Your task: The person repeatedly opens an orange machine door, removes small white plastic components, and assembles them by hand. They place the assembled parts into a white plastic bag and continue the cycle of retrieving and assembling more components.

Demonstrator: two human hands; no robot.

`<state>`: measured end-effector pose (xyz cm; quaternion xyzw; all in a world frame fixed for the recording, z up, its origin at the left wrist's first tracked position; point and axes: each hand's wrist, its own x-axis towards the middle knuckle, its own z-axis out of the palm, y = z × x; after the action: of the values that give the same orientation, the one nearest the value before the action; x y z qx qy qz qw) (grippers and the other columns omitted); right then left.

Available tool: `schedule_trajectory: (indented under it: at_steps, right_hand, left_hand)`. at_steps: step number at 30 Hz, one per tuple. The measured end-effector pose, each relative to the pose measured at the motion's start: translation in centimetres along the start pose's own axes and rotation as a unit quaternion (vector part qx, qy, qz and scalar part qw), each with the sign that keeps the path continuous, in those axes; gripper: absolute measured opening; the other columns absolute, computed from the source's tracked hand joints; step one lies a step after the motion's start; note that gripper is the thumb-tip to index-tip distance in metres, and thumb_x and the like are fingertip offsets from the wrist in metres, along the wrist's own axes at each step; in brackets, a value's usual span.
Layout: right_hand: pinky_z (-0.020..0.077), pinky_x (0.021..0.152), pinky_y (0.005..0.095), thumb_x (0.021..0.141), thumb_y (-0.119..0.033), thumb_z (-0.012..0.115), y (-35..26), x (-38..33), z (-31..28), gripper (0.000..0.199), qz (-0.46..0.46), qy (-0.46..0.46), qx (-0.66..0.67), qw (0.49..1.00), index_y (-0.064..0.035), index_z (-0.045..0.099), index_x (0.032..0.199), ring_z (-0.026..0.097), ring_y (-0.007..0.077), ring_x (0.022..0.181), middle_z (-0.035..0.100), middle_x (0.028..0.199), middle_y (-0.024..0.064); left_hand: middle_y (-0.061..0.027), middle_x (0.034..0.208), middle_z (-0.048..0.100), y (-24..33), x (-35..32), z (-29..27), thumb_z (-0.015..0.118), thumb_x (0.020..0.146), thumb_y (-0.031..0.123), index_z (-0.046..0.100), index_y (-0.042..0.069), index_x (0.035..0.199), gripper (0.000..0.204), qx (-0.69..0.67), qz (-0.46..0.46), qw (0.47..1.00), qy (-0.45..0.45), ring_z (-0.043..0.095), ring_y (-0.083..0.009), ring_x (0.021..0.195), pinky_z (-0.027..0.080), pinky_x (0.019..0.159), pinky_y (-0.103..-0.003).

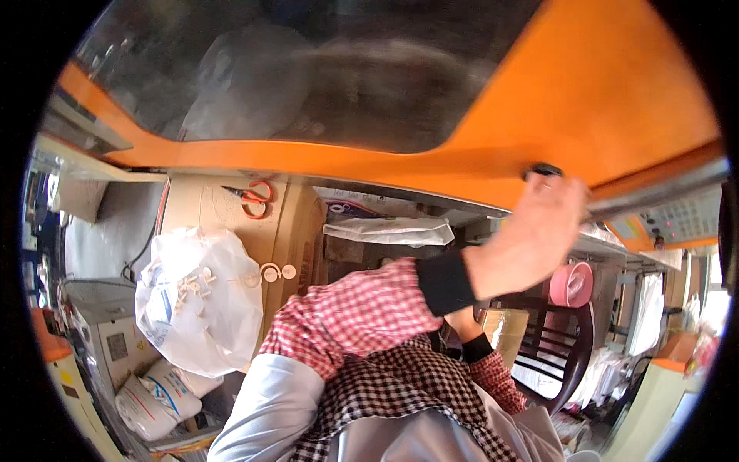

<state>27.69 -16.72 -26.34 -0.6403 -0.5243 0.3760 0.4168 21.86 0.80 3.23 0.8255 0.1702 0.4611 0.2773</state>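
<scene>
A white bag (202,308) lies near scissors (254,202) on a box (296,212). The left arm (362,312) stretches up and rightward; beneath it, the right hand (463,323) is mostly hidden, its grip impossible to tell. The left hand (531,235), fingers bent, touches the black handle (545,169) on the orange door (608,92); blur obscures how far it closes.

Between nine and ten o'clock, red-handled scissors (247,196) lie on a cardboard box (279,231). Toward eight sits a translucent plastic bag (227,339) with small pale pieces (192,290), a white sack (146,404) farther out. At four stands a dark slatted chair (586,339).
</scene>
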Motion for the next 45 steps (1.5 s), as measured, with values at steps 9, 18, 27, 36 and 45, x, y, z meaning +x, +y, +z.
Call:
schedule_trajectory:
  at_steps: [9, 18, 27, 36, 45]
  right_hand:
    - [0.0411, 0.081, 0.0375, 0.092, -0.022, 0.047, 3.4, -5.2, -3.4, 0.032, 0.163, -0.155, -0.093, 0.970, -0.0040, 0.049, 0.119, 0.050, 0.0252, 0.097, 0.051, 0.112, 0.0120]
    - [0.0440, 0.081, 0.0390, 0.093, -0.023, 0.045, 4.2, -2.8, -6.4, 0.031, 0.168, -0.255, -0.159, 0.939, -0.0061, 0.051, 0.118, 0.053, 0.0272, 0.097, 0.053, 0.112, 0.0114]
    - [0.0469, 0.082, 0.0405, 0.094, -0.025, 0.044, 1.1, 7.3, -2.4, 0.030, 0.051, -0.350, -0.272, 0.895, -0.0081, 0.053, 0.117, 0.056, 0.0292, 0.098, 0.055, 0.111, 0.0108]
    - [0.0487, 0.072, 0.0419, 0.086, -0.016, 0.053, 2.5, 10.0, 4.3, 0.018, -0.097, -0.329, -0.311, 0.887, -0.0033, 0.060, 0.097, 0.058, 0.0351, 0.084, 0.057, 0.092, 0.0146]
    - [0.0452, 0.080, 0.0456, 0.080, -0.013, 0.057, 8.1, 12.3, 10.6, 0.023, -0.007, -0.322, -0.299, 0.898, -0.0014, 0.059, 0.100, 0.055, 0.0383, 0.095, 0.058, 0.098, 0.0210]
  left_hand:
    - [-0.0109, 0.082, 0.050, 2.5, 2.2, 7.6, 0.047, 0.078, 0.011, 0.052, -0.001, 0.089, 0.017, -0.056, 0.014, 0.997, 0.058, 0.048, -0.0233, 0.083, 0.035, 0.075, -0.035]
    - [-0.0149, 0.085, 0.052, 3.7, 4.1, 13.2, 0.051, 0.077, 0.011, 0.047, -0.001, 0.086, 0.016, -0.152, -0.006, 0.983, 0.104, 0.051, -0.0289, 0.088, 0.034, 0.091, -0.039]
    - [-0.0194, 0.095, 0.051, 2.6, 4.4, 13.5, 0.052, 0.077, 0.010, 0.047, -0.008, 0.101, 0.030, -0.221, 0.041, 0.973, 0.056, 0.049, -0.0313, 0.096, 0.034, 0.094, -0.042]
    - [-0.0202, 0.115, 0.050, -2.8, -8.9, 6.1, 0.055, 0.072, 0.014, 0.051, -0.002, 0.115, 0.046, -0.081, 0.023, 0.985, 0.149, 0.054, -0.0303, 0.097, 0.046, 0.081, -0.038]
    - [-0.0207, 0.092, 0.048, -8.0, -34.3, 1.4, 0.061, 0.076, 0.007, 0.050, -0.002, 0.100, 0.028, 0.080, -0.489, 0.868, 0.031, 0.048, -0.0380, 0.088, 0.042, 0.076, -0.042]
